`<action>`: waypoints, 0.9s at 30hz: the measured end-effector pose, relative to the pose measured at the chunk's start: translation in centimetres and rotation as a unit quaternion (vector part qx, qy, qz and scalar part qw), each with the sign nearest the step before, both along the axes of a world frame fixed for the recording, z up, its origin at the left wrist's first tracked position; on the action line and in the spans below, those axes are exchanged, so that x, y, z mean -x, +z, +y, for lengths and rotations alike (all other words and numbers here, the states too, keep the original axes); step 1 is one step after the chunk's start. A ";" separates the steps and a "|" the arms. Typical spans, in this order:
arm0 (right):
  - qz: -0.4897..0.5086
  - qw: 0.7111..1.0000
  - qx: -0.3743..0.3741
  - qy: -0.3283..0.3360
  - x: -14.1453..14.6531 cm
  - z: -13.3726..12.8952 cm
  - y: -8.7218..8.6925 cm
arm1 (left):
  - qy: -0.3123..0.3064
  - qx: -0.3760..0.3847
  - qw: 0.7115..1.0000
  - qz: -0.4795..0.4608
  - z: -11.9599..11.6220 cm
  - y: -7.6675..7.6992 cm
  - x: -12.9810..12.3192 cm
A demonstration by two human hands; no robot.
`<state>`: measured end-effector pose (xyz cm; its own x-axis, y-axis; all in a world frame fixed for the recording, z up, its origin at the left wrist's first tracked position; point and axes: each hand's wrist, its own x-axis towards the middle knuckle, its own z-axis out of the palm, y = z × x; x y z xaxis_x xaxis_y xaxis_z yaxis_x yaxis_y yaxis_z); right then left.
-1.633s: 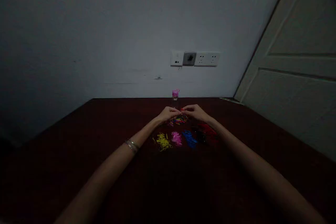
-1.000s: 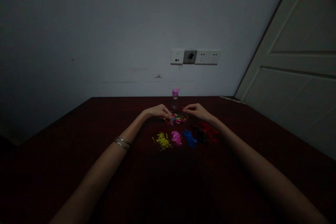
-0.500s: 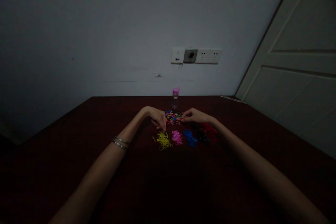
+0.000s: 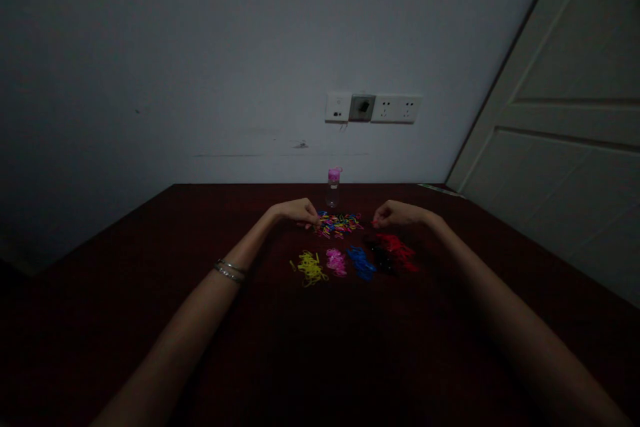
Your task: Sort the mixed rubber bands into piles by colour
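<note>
A mixed heap of small coloured rubber bands (image 4: 340, 223) lies on the dark red-brown table. My left hand (image 4: 300, 212) touches the heap's left edge, thumb and fingers pinched; what is between them is hidden. To the right of the heap, my right hand (image 4: 397, 213) is closed, with a red rubber band (image 4: 375, 223) at its fingertips. Nearer to me are single-colour piles in a row: yellow bands (image 4: 311, 268), pink bands (image 4: 336, 262), blue bands (image 4: 361, 263), black bands (image 4: 383, 257) and red bands (image 4: 400, 252). The black and red piles lie side by side, nearly touching.
A small clear bottle (image 4: 333, 196) with a pink cap stands behind the heap. Beyond the table (image 4: 230, 193) rises a pale wall with sockets (image 4: 395, 109) and a switch. A panelled door (image 4: 560, 107) is at the right.
My left hand has gone from above the yellow pile up to the mixed heap's left edge. My right hand has moved right, away from the heap, with a red rubber band.
</note>
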<state>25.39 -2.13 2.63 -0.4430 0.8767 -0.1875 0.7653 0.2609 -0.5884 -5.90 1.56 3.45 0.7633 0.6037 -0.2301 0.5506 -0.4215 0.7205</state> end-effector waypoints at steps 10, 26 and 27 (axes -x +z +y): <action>-0.071 0.994 0.076 -0.020 -1.7 0.7 -0.4 | 0.109 -0.130 0.985 -0.031 1.1 -1.9 -0.8; -0.012 0.980 -0.198 -0.011 2.4 0.5 -2.2 | 0.085 -0.192 0.978 0.016 0.7 -2.5 -1.0; -0.014 0.976 -0.214 -0.020 2.7 0.6 -2.6 | 0.093 -0.201 0.975 0.016 0.6 -2.6 -1.1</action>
